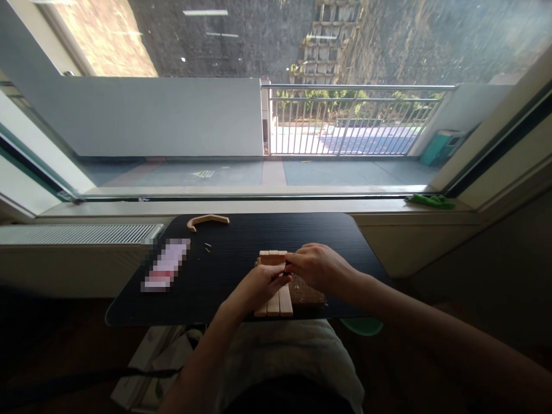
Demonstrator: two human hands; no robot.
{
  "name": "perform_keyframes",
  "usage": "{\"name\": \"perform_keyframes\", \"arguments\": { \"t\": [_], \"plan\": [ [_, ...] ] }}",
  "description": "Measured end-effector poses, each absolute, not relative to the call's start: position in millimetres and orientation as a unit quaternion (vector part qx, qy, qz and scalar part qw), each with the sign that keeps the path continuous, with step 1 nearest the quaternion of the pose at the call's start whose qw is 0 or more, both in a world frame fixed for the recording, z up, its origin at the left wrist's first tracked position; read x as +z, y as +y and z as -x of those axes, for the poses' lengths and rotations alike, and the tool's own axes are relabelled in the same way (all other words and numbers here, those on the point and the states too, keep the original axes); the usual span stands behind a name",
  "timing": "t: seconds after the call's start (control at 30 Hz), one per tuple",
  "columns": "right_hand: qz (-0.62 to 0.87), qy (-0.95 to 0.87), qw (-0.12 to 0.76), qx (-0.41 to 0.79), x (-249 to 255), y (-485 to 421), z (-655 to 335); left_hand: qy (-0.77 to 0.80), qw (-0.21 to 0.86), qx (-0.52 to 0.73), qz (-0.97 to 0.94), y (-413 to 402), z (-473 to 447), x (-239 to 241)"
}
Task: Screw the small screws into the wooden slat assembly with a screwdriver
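A small panel of pale wooden slats (273,299) lies on the black table (215,276), partly over a brown cork-like board (307,292). My left hand (259,284) rests on the slats with its fingers curled and pinched at the panel's middle. My right hand (317,265) is closed beside it, fingertips meeting the left hand's over the slats. What the fingers pinch is too small to make out.
A curved wooden piece (207,220) lies at the table's far edge. Tiny nails or pins (207,247) sit near it, and a blurred pink-white packet (166,264) lies at the left. A radiator (77,233) and a window sill run behind; a green object (431,200) rests on the sill.
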State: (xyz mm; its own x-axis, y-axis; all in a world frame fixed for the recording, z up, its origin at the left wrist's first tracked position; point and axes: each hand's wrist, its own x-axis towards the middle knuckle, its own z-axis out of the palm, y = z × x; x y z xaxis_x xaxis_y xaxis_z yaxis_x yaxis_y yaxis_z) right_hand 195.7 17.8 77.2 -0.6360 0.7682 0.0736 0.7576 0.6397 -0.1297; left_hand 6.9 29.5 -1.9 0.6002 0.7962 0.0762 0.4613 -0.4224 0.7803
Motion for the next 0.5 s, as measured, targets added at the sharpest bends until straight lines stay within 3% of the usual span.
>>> {"name": "perform_keyframes", "arguments": {
  "t": [0.3,0.5],
  "plan": [
    [0.423,-0.9,0.106,0.023,67.9,18.5,-193.1,0.444,0.268,0.312,-0.796,30.9,-11.9,-7.5],
    [0.442,-0.896,0.05,0.018,86.1,13.9,-188.8,0.422,0.194,0.311,-0.829,30.8,-12.6,-1.3]
  ]
}}
